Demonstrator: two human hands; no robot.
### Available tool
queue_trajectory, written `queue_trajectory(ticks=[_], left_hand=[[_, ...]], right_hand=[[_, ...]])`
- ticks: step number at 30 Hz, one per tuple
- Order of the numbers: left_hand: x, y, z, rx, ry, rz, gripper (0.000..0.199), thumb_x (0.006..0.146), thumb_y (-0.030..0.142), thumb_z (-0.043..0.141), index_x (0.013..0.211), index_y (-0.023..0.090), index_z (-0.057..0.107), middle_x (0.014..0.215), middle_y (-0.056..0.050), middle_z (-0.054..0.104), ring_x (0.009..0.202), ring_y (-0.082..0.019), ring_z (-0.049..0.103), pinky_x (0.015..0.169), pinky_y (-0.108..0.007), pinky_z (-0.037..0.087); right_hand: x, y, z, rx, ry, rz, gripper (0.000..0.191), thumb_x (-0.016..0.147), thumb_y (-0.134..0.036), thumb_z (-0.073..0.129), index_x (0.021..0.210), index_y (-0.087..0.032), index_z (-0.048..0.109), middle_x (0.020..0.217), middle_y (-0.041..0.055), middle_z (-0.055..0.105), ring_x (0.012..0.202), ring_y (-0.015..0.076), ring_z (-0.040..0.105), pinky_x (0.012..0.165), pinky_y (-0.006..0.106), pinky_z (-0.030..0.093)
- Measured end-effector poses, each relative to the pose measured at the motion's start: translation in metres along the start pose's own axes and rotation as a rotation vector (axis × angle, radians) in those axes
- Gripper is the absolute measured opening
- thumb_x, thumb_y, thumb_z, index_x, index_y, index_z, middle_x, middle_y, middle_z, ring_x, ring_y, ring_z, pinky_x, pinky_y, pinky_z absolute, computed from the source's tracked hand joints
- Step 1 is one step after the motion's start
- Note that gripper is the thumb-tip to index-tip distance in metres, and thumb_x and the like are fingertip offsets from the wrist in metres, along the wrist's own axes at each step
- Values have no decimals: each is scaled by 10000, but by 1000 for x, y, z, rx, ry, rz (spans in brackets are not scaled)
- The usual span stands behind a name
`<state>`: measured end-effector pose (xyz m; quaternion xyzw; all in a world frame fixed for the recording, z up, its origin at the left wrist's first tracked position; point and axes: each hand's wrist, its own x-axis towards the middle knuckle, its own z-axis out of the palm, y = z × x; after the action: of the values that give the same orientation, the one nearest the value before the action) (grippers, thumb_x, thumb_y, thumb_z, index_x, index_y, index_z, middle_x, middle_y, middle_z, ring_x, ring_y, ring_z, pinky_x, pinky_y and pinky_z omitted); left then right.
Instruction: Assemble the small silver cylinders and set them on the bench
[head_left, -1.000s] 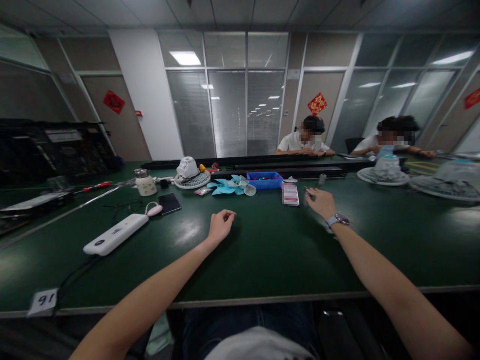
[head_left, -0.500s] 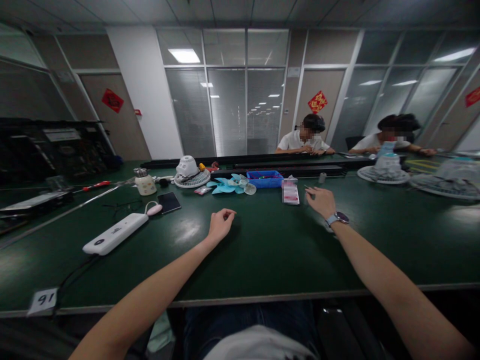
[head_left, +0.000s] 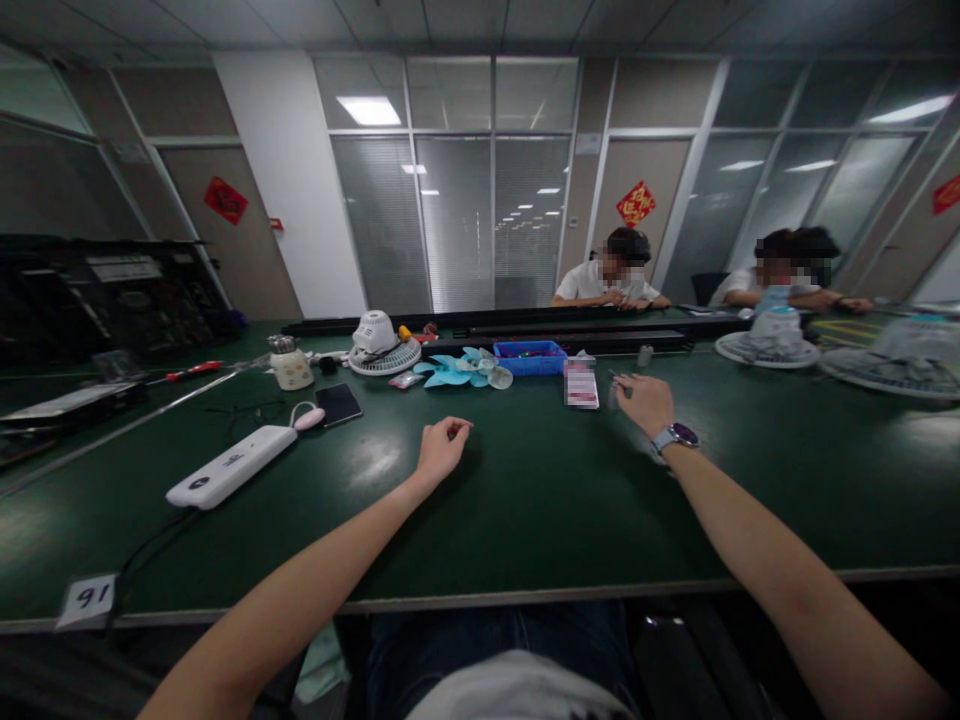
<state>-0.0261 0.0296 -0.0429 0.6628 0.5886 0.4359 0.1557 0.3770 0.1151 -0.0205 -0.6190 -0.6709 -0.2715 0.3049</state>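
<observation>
My left hand [head_left: 444, 447] rests on the green table [head_left: 517, 510] with its fingers curled in, and nothing shows between them. Farther right, my right hand [head_left: 646, 405], with a watch [head_left: 682, 434] on the wrist, has its thumb and fingers bent together. A small thin dark piece shows at its fingertips, too small to name. Just left of those fingertips lies a white and pink printed packet [head_left: 581, 384]. Beyond my hands are light-blue fan blades [head_left: 450, 370] and a blue tray [head_left: 530, 360] of small parts. A small grey cylinder [head_left: 645, 354] stands behind my right hand.
To the left are a white power strip [head_left: 232, 466], a dark phone [head_left: 338, 404], a patterned bottle [head_left: 290, 366] and a white fan body [head_left: 375, 338]. Long black bars [head_left: 555, 345] cross the far side. Two people sit opposite, near other fan parts [head_left: 776, 340].
My left hand stays in place, and my right hand has shifted very slightly to the right. The person at the far right has moved their head and arm a little.
</observation>
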Motion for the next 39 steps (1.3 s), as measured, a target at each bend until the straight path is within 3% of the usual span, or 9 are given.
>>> queue_trajectory(ticks=[7,10,18,28,39], left_hand=[[-1,0,0,-5,4,-1,181,871,280,579,928,224,742,888,-33,738,867,-210,644,863,-344,471],[0,-1,1,-7,2,3,188,871,285,576,929,220,743,893,-36,737,866,-212,644,853,-340,475],[1,-4,1,-4,-15,11,206,877,307,562,935,211,735,903,-39,733,860,-209,641,820,-327,479],[0,-1,1,-2,-11,12,192,876,288,568,920,206,736,881,-27,733,829,-190,636,814,-305,468],[-2,1,-1,3,-15,-4,192,876,282,563,919,203,732,863,-28,727,800,-190,624,786,-308,455]], right_hand=[[2,4,-2,73,55,144,360,865,-370,509,1046,-200,770,865,129,761,763,266,687,667,346,472],[3,9,1,110,59,191,366,864,-400,514,1062,-221,764,852,112,762,744,263,687,629,331,461],[1,17,7,195,17,186,345,867,-376,530,1101,-240,744,988,67,762,865,265,700,714,335,499],[1,15,8,217,-3,196,341,875,-360,526,1091,-224,751,1011,80,757,891,277,706,756,354,525],[6,14,13,445,52,292,323,827,-342,581,1059,-202,757,901,81,770,864,254,716,756,333,538]])
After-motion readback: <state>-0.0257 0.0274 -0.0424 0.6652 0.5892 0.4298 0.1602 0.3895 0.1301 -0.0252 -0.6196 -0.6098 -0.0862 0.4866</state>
